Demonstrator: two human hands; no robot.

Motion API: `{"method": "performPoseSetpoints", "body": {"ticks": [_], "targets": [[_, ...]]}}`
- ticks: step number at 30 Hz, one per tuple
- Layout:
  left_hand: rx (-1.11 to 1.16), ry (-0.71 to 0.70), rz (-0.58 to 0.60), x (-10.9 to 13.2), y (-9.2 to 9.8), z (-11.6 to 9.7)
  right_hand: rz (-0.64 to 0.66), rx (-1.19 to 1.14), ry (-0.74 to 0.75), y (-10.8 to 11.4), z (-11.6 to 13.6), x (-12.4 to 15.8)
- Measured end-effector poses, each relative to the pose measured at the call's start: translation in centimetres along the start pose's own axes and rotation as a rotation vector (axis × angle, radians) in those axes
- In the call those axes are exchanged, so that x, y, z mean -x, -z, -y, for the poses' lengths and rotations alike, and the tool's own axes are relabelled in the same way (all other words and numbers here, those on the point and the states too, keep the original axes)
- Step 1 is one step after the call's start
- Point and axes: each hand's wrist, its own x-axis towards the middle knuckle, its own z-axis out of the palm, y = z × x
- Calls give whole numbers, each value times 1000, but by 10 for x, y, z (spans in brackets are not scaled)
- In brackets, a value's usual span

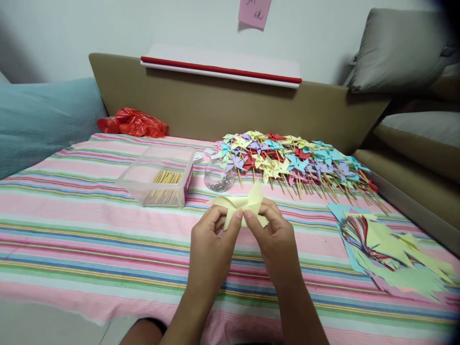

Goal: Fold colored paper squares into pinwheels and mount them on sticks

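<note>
Both my hands meet over the striped tablecloth (89,230) and pinch a pale yellow paper pinwheel (247,201) between them. My left hand (212,244) grips its lower left flaps with thumb and forefinger. My right hand (275,235) holds the centre and right side, fingers curled. The paper's folded flaps stick up and out above my fingers.
A clear plastic box (158,179) of wooden sticks stands left of centre. A small jar (218,175) of metal pins is beside it. Several finished coloured pinwheels (291,160) lie in a pile behind. Cut coloured paper sheets (388,249) lie at right. A red bag (134,122) sits at the back.
</note>
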Motion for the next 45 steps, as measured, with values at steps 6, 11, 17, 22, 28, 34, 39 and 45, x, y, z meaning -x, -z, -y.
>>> {"method": "performPoseSetpoints", "body": {"ticks": [6, 11, 17, 22, 28, 34, 39, 45], "targets": [[187, 110, 35, 0, -1, -5, -87, -107, -39, -6, -2, 0], [284, 129, 108, -2, 1, -6, -134, -231, -107, -13, -3, 2], [210, 97, 65, -4, 1, -5, -143, -200, -125, -14, -6, 2], [47, 25, 58, -5, 1, -1, -185, -177, -120, -17, -9, 2], [12, -89, -19, -20, 13, -18, -263, -361, -170, -19, -11, 3], [412, -146, -372, -50, 58, -23, -164, 33, -92, -15, -24, -37], [430, -138, -520, -63, 88, -14, 177, 513, 153, -37, -27, -122], [368, -123, -524, -72, 98, -14, 601, 911, 52, -84, -53, -198]]}}
